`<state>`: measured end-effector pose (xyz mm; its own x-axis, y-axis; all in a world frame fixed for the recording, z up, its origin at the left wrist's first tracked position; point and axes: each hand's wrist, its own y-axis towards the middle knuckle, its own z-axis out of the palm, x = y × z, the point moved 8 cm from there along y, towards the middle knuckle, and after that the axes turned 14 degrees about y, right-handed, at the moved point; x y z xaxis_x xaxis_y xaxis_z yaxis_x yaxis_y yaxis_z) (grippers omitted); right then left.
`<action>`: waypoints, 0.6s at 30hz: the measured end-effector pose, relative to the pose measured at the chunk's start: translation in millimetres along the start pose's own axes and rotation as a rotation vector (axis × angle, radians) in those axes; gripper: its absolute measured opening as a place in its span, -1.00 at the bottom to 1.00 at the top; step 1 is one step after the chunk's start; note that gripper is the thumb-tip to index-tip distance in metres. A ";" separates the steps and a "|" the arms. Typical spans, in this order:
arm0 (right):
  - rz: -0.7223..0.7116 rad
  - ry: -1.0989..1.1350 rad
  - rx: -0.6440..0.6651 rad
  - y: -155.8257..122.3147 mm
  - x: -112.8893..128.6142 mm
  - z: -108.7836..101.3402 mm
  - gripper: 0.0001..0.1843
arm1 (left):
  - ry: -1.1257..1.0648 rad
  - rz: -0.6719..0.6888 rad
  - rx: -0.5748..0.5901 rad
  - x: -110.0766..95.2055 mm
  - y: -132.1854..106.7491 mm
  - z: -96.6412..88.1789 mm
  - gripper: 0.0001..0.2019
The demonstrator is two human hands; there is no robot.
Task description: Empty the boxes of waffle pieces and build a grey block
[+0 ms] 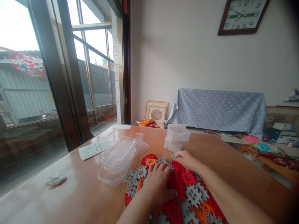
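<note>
Nearest me, red, grey and orange interlocking plastic tiles (pixel 184 199) lie heaped on the wooden table (pixel 70 199). The left hand (pixel 158 183) rests palm-down on them, fingers spread and open. The right hand (pixel 187 160) reaches across, fingertips at the pile's far edge; I can't tell whether it's gripping. Beside the tiles, stacked clear plastic tubs (pixel 119 152) show the table through them; beyond stand two small square boxes (pixel 177 134).

Interlocking plastic tiles (pixel 193 195) — notched squares in red, grey and orange — lie flat, slotted together in a spread on the wooden surface (pixel 70 199).
</note>
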<state>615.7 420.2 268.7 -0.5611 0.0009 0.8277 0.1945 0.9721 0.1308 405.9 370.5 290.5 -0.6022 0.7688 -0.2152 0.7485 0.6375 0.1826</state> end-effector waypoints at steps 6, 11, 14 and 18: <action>0.007 0.127 -0.021 -17.6 6.6 -3.1 -0.65 | 0.003 -0.018 -0.031 0.8 1.4 -3.0 -0.36; 0.010 0.468 0.073 -42.8 40.4 0.2 -0.62 | 0.018 -0.028 -0.053 3.2 3.0 -6.4 -0.55; 0.040 0.484 0.053 -39.0 36.8 -5.3 -0.59 | 0.043 -0.029 -0.061 4.4 4.0 -8.7 -0.70; 0.066 0.114 -0.112 -12.9 4.9 -20.7 -0.63 | 0.068 -0.073 -0.065 9.6 5.4 -9.6 -0.80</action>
<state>627.1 402.9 282.3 -0.4502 0.0311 0.8924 0.3200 0.9386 0.1287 401.5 381.8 298.6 -0.6735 0.7205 -0.1652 0.6837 0.6922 0.2313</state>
